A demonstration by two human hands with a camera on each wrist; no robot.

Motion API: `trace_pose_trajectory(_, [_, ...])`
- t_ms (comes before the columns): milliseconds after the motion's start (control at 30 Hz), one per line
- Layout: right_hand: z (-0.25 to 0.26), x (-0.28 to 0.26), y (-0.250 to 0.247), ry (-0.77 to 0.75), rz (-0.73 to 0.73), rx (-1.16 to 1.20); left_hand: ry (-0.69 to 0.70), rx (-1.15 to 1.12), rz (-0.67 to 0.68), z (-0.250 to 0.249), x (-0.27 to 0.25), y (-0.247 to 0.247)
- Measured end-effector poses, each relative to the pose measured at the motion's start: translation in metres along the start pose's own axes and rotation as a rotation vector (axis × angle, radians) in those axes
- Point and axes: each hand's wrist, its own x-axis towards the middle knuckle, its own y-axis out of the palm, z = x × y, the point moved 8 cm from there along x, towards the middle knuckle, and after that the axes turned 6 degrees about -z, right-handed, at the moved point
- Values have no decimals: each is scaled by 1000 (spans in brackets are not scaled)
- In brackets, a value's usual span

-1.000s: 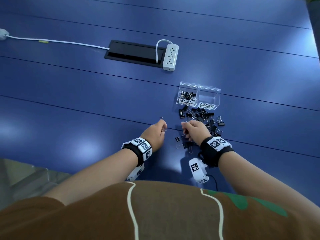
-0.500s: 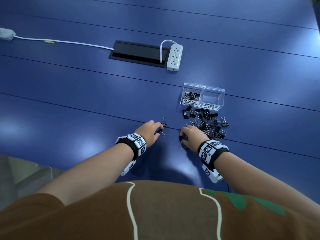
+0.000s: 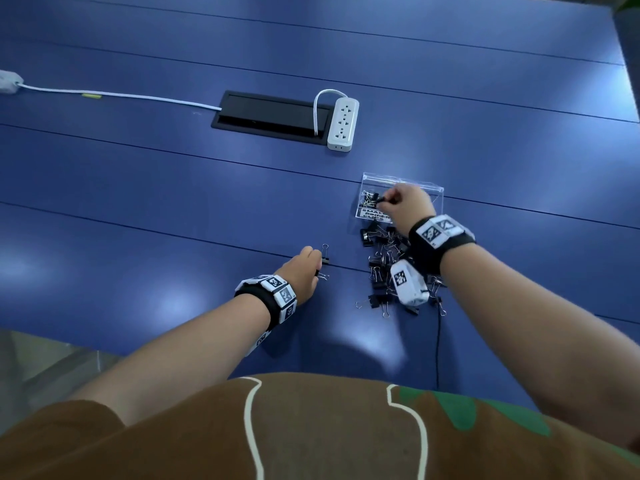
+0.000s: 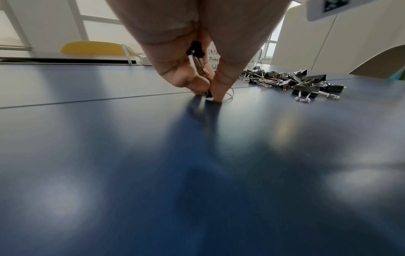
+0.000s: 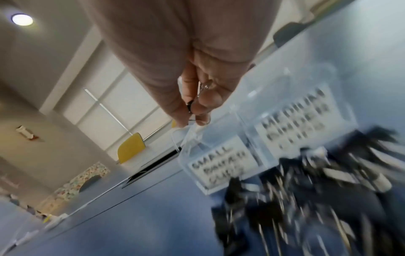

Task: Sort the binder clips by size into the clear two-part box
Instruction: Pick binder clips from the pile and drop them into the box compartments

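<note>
Head view: right hand (image 3: 410, 202) pinched small black binder clip (image 3: 380, 199) over clear two-part plastic box (image 3: 437, 192); left hand (image 3: 302, 271) pinched another small black clip (image 4: 208, 94) on table. Risk: sideways release bouncing clip off rim.

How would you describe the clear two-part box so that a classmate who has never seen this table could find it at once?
Start at the white power strip by the black hatch in the blue table, then come toward the person. The clear two-part box sits just beyond the pile of binder clips, under the right hand. It alone is transparent, with white labels on its front.
</note>
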Motion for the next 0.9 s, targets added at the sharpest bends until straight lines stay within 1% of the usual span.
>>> trace_pose_trajectory(100, [17,26,-12,-55,-41,-110,78,-39,19,-7,2,1])
trace_pose_trajectory(200, [21,34,-7,-70,1,-171,103,-64,37,-16,4,0])
trace_pose_trajectory(300, [21,31,-3,-108,29,-181,94,-143,-9,-30,14,-13])
trace_pose_trajectory(433, [16,10,-6,-159,5,-145,100,-191,-112,-58,46,-47])
trace_pose_trajectory(500, [2,-5,-5,-145,23,-126,135,-202,-155,-76,67,-64])
trace_pose_trajectory(633, [-39,-40,6,-77,141,-179,178,-174,-200,-103,105,-84])
trace_pose_trajectory(700, [-59,-54,10,-65,188,-229,165,-126,-189,-110,120,-83])
trace_pose_trajectory(767, [-72,-65,12,-86,201,-264,151,-79,-160,-114,131,-76])
trace_pose_trajectory(833, [-80,-75,14,-90,206,-297,150,-46,-130,-116,135,-68])
trace_pose_trajectory(900, [-84,-83,19,-89,235,-332,174,-30,-129,-118,133,-61])
